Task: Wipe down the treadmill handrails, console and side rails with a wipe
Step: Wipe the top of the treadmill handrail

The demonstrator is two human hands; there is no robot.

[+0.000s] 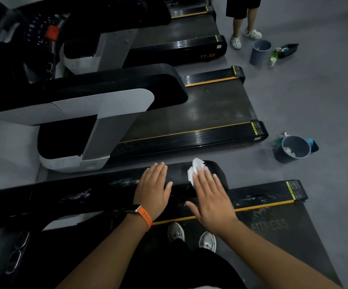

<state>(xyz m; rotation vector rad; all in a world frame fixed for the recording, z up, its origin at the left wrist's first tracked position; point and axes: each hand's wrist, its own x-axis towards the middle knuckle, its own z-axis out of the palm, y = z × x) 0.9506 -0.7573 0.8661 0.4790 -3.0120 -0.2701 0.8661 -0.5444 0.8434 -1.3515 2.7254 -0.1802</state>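
I stand on a treadmill belt (pixel 273 232) and face its black left handrail (pixel 98 190), which carries wet white streaks. My right hand (pixel 210 197) lies flat with straight fingers near the rail's rounded end, pressing a crumpled white wipe (pixel 194 170) against the top. My left hand (pixel 154 186), with an orange watch strap on the wrist, rests flat on the rail just left of it, holding nothing. The side rail (pixel 273 195) with a yellow stripe runs below the handrail's end.
Two more treadmills (pixel 189 113) stand side by side beyond. On the grey floor sit a bin with used wipes (pixel 294 149) beside a spray bottle, and farther back another bin (pixel 259 52) with bottles. A person's legs (pixel 244 26) stand at the top.
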